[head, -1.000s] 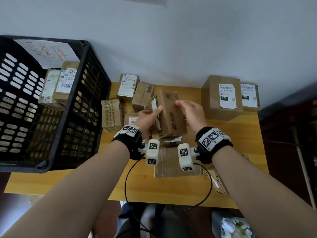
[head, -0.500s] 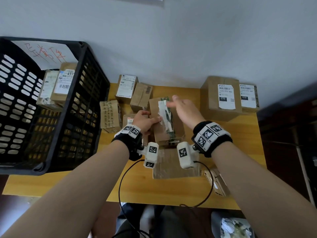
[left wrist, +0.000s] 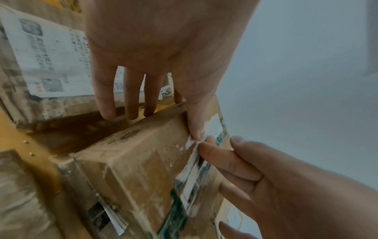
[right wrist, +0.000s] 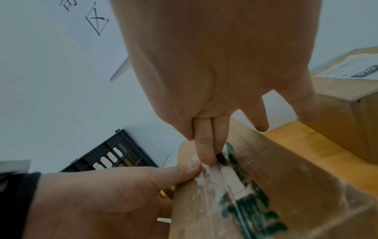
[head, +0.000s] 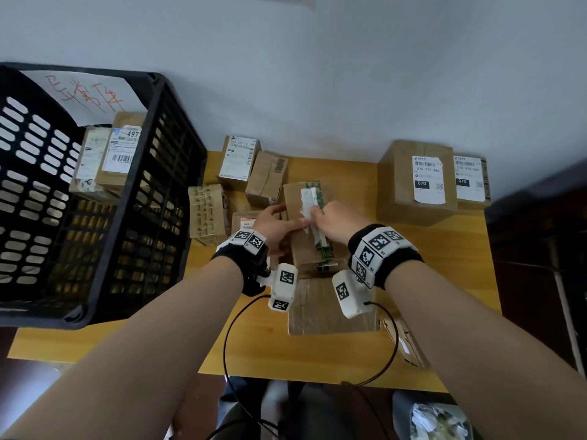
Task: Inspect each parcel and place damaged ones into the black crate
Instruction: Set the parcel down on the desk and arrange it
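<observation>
A brown cardboard parcel [head: 297,246] with a torn white label [head: 306,198] and green tape lies on the wooden table [head: 444,281] at the centre. My left hand [head: 279,217] holds its left edge, thumb on top and fingers down the side, as the left wrist view shows [left wrist: 163,119]. My right hand [head: 320,214] pinches the ragged edge of the label between thumb and forefinger, right beside the left thumb [right wrist: 190,169]. The black crate [head: 178,173] stands at the left with parcels [head: 120,154] inside it.
Several other parcels stand on the table: a big labelled box [head: 419,182] at the back right, small boxes [head: 238,160] at the back, a taped box [head: 208,214] beside the crate. A flattened piece of cardboard [head: 330,309] lies near the front edge. A wall closes off the back.
The parcel was turned from standing on its edge to lying label side up. My right hand moved from the parcel's top edge onto the torn label; the left hand kept its hold.
</observation>
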Motion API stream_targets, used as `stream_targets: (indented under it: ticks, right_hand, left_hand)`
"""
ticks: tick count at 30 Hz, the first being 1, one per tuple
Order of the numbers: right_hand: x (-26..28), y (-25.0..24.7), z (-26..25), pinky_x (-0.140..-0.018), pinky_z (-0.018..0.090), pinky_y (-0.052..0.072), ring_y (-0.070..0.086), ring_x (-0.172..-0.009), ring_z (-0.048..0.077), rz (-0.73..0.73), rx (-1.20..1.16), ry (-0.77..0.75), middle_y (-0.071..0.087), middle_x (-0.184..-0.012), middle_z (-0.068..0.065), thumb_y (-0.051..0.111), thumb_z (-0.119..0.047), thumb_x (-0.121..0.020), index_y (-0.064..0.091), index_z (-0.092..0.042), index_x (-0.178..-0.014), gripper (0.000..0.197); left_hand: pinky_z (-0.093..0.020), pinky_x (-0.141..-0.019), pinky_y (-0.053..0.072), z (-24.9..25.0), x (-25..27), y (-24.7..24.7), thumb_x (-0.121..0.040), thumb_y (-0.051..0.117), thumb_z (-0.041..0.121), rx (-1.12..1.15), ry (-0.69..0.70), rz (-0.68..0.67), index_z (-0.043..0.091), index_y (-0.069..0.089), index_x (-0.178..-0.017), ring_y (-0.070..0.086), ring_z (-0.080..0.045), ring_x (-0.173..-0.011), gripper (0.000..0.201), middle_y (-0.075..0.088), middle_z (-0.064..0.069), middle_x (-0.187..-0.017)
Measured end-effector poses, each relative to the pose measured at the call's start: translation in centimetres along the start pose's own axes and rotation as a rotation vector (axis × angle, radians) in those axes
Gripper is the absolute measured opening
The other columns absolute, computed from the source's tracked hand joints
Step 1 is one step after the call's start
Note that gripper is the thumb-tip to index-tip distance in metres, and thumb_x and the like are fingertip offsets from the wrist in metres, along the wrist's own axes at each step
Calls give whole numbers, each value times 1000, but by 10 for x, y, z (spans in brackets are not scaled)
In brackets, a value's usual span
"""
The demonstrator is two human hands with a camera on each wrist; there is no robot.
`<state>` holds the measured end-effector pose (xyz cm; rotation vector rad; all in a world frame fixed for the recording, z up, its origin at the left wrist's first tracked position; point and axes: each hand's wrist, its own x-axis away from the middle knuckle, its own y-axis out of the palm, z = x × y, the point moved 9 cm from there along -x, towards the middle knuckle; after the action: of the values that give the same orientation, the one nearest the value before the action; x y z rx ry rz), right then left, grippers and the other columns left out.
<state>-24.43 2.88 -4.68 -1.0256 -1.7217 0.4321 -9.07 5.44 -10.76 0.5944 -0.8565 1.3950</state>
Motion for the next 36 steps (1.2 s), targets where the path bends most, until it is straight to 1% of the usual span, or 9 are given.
stream_targets:
  ticks: [10, 14, 17, 19, 22, 25, 28, 32, 36]
  right_hand:
    - [2, 1, 9, -59, 32, 41, 57, -65, 24, 21, -103, 9, 67, -80, 12, 33, -41, -110, 73, -3, -92, 58]
    - [10, -5, 17, -60, 29, 40, 58, -67, 16, 49, -316, 10, 69, -89, 5, 38, -40, -109, 78, -9, -104, 51]
    - [20, -22, 25, -63, 24, 39, 58, -66, 0, 159, -488, 14, 70, -89, -7, 34, -40, -112, 78, -21, -114, 48]
    - [27, -30, 27, -62, 23, 35, 54, -64, -2, 219, -565, 4, 62, -81, -9, 31, -41, -112, 78, -24, -117, 50]
    - [29, -34, 26, -91, 31, 46, 62, -106, 10, 249, -674, -20, 70, -115, -8, 30, -43, -112, 75, -24, -120, 50]
    - [27, -28, 30, -105, 49, 51, 66, -113, 16, 197, -738, 21, 72, -116, -6, 32, -53, -107, 70, -29, -124, 47]
    - [25, -24, 37, -99, 55, 55, 69, -107, 26, 150, -769, 53, 73, -112, 5, 34, -57, -105, 70, -25, -108, 49]
    - [34, -23, 31, -87, 35, 48, 58, -111, 20, 48, -634, 27, 63, -124, 2, 29, -52, -110, 60, -26, -134, 47]
    - [43, -45, 26, -104, 35, 44, 57, -129, 28, 155, -493, -27, 62, -143, 9, 30, -47, -111, 60, -14, -141, 54]
  left_hand:
    - [-33, -65, 53, -2, -6, 0, -80, 88, 39, -27, 30, 1, 26, 29, -157, 69, -18, -99, 98, 66, -6, -135]
    - [-48, -95, 57, -9, 4, 8, -83, 84, 47, 5, -28, -54, 15, 50, -144, 69, -24, -109, 77, 71, -6, -126]
    - [-34, -72, 57, 3, 13, 10, -87, 82, 39, 36, 10, -73, 12, 59, -135, 71, -19, -101, 60, 74, -6, -116]
    - [-29, -62, 57, 14, 18, 7, -80, 87, 42, 59, 62, -40, 11, 55, -138, 71, -17, -98, 73, 74, -5, -117]
    - [-40, -79, 64, 28, 25, 1, -56, 95, 61, 91, 128, 23, 13, 41, -148, 68, -21, -108, 117, 66, -5, -129]
    - [-50, -92, 60, 35, 26, -1, -76, 90, 43, 111, 190, 55, 19, 40, -142, 64, -23, -115, 87, 60, -6, -134]
    - [-38, -70, 63, 36, 25, 4, -91, 79, 24, 104, 211, 28, 21, 46, -135, 68, -20, -107, 55, 62, -6, -131]
    - [-29, -56, 61, 33, 27, 15, -95, 74, 18, 113, 181, -1, 17, 51, -129, 72, -19, -91, 41, 68, -9, -116]
    - [-27, -51, 59, 35, 27, 17, -93, 77, 20, 79, 162, 14, 17, 54, -124, 72, -19, -94, 39, 70, -9, -114]
